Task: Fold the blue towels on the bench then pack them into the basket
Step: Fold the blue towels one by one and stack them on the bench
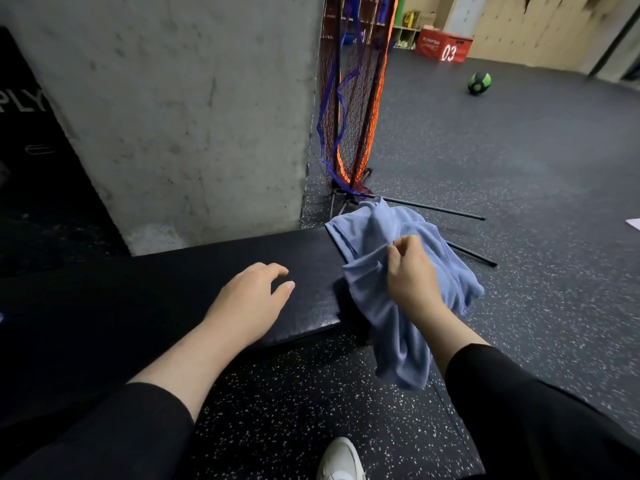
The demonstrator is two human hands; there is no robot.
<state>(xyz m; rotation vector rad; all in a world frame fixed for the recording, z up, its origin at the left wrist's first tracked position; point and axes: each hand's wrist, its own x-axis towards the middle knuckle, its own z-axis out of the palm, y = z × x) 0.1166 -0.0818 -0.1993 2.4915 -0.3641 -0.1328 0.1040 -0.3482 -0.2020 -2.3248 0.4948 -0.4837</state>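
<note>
Close to us, our right hand pinches a bunched fold of the blue towel, which hangs off the right end of the bench. Our left hand rests loose and empty on the bench, left of the towel. We see no basket. Far off sits a green ball.

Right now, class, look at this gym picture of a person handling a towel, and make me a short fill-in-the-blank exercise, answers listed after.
1. The right hand pinches a crumpled ____ towel.
2. The towel hangs over the end of the black padded ____.
3. The left hand holds ____ above the bench.
4. The green and black ball lies on the ____.

Missing words: blue; bench; nothing; floor
</note>
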